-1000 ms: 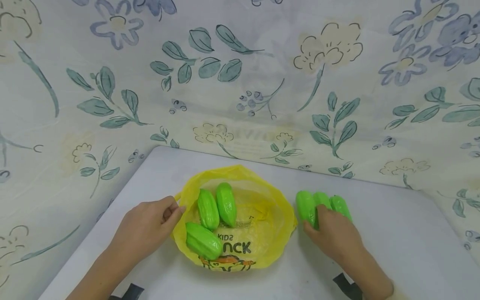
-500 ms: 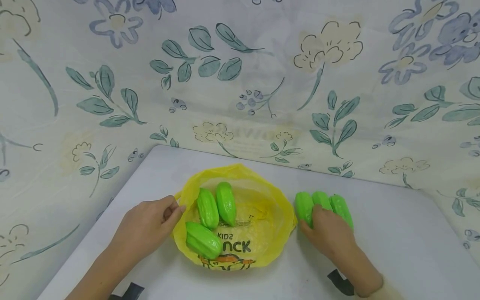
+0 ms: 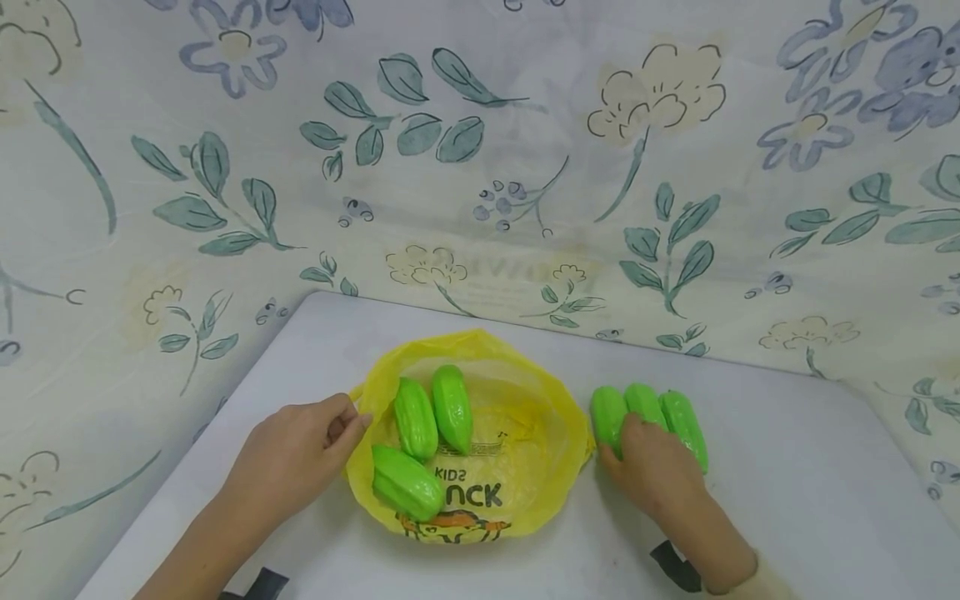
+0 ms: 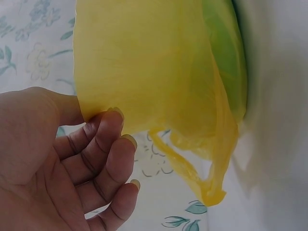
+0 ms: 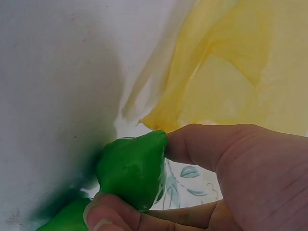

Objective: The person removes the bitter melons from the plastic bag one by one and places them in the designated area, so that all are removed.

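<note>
head: middle green fruit (image 3: 642,401) partly behind right hand (image 3: 662,468)

Between my left hand (image 3: 296,450) and right hand (image 3: 660,471) the yellow bag (image 3: 553,421) blocks any low crossing; it gapes upward, roomiest toward my right hand, since three green pieces (image 3: 452,408) crowd the left. Two outer pieces (image 3: 684,427) hem my right hand in beside the end piece (image 3: 609,410) I pinch, but right of that hand the desk (image 3: 810,483) has room to pass.

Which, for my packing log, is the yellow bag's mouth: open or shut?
Open: the yellow bag is spread wide, showing three green pieces inside; the left hand pinches its edge.
</note>
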`<state>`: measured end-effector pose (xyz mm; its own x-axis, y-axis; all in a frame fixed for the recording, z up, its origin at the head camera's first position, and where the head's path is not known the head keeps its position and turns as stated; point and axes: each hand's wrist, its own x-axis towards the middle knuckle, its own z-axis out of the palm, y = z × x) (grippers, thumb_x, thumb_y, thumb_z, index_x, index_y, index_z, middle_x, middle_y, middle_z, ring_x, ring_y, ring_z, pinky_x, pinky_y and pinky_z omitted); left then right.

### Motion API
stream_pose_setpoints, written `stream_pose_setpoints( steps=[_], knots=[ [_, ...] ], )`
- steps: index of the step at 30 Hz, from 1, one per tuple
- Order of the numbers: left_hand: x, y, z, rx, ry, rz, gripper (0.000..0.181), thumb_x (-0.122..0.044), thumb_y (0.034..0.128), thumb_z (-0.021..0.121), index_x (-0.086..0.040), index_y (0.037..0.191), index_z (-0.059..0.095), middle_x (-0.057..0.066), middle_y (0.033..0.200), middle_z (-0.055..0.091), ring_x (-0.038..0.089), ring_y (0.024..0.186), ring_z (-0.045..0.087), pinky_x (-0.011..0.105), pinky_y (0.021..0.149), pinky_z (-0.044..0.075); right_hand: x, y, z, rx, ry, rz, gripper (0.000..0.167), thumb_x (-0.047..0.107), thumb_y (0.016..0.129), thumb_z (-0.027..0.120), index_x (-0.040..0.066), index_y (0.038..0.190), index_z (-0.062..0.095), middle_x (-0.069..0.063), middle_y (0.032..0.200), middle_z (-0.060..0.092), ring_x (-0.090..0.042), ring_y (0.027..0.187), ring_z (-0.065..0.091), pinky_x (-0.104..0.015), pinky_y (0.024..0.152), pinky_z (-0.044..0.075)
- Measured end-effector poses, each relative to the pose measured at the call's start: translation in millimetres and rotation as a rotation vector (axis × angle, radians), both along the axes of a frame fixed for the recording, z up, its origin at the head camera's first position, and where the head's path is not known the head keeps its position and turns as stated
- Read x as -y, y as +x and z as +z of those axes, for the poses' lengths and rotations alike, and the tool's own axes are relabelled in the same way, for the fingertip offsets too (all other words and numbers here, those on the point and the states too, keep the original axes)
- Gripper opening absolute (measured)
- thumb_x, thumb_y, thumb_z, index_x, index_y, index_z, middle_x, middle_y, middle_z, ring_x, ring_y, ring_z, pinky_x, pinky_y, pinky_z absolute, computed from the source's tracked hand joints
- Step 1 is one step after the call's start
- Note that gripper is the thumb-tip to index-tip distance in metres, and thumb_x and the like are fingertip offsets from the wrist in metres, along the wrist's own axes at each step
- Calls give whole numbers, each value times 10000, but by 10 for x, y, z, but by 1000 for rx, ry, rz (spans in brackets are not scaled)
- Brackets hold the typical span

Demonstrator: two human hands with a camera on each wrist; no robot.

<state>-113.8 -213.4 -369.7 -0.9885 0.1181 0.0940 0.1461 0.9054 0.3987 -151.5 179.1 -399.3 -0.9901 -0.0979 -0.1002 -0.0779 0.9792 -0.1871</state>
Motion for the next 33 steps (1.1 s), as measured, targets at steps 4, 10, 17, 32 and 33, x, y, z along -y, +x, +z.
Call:
stream_pose_setpoints(
  steps=[4,10,17,32,33],
  knots=[
    [7,2,5,-23,2,0,233,-287,1023,672,-167,843,586,-68,595,457,135,564,436,305,531,352,1,-6,-12,10,14,-12,444,316,1002,675,-102,1123,584,-58,656,514,-197,531,510,-308,467,443],
    [8,5,13,-18,7,-1,228,-288,1024,670,-168,847,590,-71,596,461,132,561,438,301,527,354,1,-6,-11,43,29,-32,545,341,1017,661,-141,1245,547,-70,678,527,-203,552,525,-313,481,459],
    [13,1,11,-3,2,4,235,-290,1023,672,-166,845,580,-64,595,456,136,564,440,303,529,352,-18,-12,3,26,31,-21,648,361,1016,671,-177,1329,492,-82,692,539,-202,563,534,-325,503,483],
    [20,-10,13,-18,1,8,262,-296,1025,670,-172,820,563,-66,589,452,136,557,436,306,530,348,-25,5,4,-26,51,5,571,335,1010,685,-142,1280,526,-61,651,508,-199,518,509,-321,465,453],
    [20,-11,13,-16,2,8,262,-297,1026,669,-172,821,564,-66,590,454,136,558,437,305,530,349,-27,3,3,-27,52,7,569,333,1009,687,-144,1278,529,-62,652,508,-199,519,509,-321,468,455]
  ],
)
